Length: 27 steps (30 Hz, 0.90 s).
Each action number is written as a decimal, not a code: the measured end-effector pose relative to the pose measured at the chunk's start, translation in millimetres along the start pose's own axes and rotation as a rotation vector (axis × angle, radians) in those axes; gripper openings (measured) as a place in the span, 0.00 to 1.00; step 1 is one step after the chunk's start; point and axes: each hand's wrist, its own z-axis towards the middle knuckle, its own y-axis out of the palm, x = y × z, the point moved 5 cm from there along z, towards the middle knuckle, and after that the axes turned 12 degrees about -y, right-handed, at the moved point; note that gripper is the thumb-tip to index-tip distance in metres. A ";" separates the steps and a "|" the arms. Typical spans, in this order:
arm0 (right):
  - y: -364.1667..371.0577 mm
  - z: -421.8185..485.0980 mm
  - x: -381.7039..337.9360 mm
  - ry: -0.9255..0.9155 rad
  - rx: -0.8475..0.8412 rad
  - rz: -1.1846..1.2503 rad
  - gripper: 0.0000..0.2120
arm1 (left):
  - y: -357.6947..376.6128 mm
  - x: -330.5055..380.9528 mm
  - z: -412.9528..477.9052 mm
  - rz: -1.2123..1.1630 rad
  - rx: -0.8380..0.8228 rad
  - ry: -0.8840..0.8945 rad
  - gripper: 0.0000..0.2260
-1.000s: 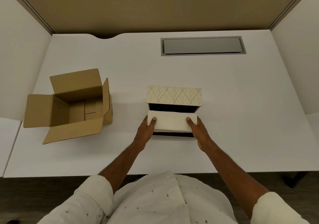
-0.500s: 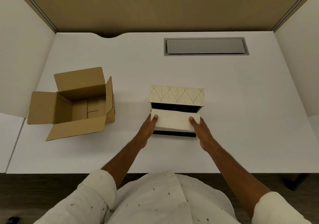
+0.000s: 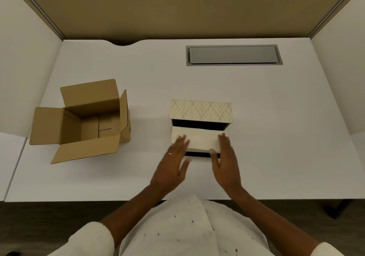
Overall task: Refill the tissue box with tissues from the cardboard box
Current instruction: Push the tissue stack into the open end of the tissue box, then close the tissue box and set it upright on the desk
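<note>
A white desk (image 3: 276, 117) fills the view, with a grey cable hatch (image 3: 234, 55) at one o'clock. Tan partition panels (image 3: 177, 7) rise at twelve; dark floor (image 3: 39, 226) lies at six.

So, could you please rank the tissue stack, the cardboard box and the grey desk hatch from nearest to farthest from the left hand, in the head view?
1. Tissue stack: under the fingertips of the left hand, in the tissue box.
2. Cardboard box: to that hand's left, open.
3. Grey desk hatch: at the desk's far right.
</note>
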 end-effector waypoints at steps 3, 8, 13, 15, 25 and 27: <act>19.6 -7.2 0.5 -0.165 -0.209 -0.292 0.29 | 24.6 6.9 -0.2 0.267 -0.135 0.093 0.28; 20.1 -5.9 5.0 -0.180 -0.351 -0.516 0.31 | 38.4 1.8 11.5 0.533 -0.258 0.091 0.31; -3.1 23.7 -23.2 -0.225 -0.199 -0.505 0.28 | 36.8 7.2 13.9 0.580 -0.237 0.085 0.31; -12.9 54.8 -36.9 -0.268 -0.110 -0.455 0.25 | 34.2 12.1 20.0 0.579 -0.213 0.088 0.31; -7.1 179.3 -37.2 -0.203 -0.594 -0.512 0.31 | 42.2 14.8 41.5 0.626 -0.299 0.050 0.34; -7.9 181.4 -38.2 -0.211 -0.605 -0.538 0.31 | 42.4 15.1 42.3 0.625 -0.298 0.050 0.33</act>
